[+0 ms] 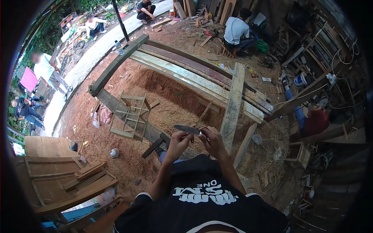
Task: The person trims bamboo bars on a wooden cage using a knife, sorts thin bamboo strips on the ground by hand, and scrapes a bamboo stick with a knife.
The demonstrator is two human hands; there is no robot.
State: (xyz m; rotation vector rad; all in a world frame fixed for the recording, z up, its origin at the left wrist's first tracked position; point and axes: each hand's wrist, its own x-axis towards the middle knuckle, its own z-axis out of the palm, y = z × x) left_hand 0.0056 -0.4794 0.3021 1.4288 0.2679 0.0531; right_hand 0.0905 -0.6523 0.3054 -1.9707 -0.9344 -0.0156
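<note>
In front of my chest, both hands hold a dark flat metal blade (187, 129) whose rounded end points left. My left hand (180, 143) pinches it from below near the middle. My right hand (211, 139) has its fingers closed at the blade's right end, where a small bright spot shows. The exact kind of blade is hard to make out. Below and to the left of my hands lies a dark wooden piece (157, 144) with a crossbar, close to my leg.
A slatted wooden frame (130, 116) stands on the sawdust to the left. Long boards (182, 72) rest across heavy beams (233, 105) ahead. Stacked wood (91, 174) lies at lower left. One person (235, 31) crouches at the back; others are along the pale path (83, 58).
</note>
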